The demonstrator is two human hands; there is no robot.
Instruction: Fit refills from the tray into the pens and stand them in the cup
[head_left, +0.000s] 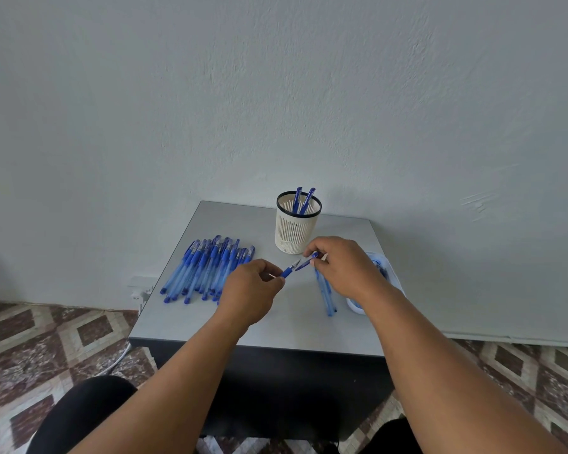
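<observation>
Looking down from the head camera: grey bench (210, 316) against a pale wall, patterned tile floor (46, 339) on both sides.

Left hand (250, 290), fingers curled, pinches a short blue pen piece (289, 271) with a pointed tip that aims toward 1 o'clock. Right hand (341, 267), fingers curled too, pinches a second blue pen part (307, 262) at its fingertips. The two parts nearly meet tip to tip between the hands, above the bench; cannot tell whether they touch.

Cup (296, 224): cream, perforated wall, dark rim, upright at 12 o'clock from the hands, near the bench's far edge. Two blue pens (304, 199) stand in it, leaning right.

Pile of blue pens (207, 267) lies at 9 o'clock from the hands, laid roughly parallel, caps toward the far side. It sits just beside the left hand.

A few pale blue barrels (327, 296) lie on the bench under the right wrist, running toward 6 o'clock.

Tray (354, 308): white, at 3 o'clock near the bench's right edge, largely hidden by the right forearm. Blue contents show inside; too covered to tell what they are.

White cable (120, 355) hangs past the bench's left edge to the floor.
</observation>
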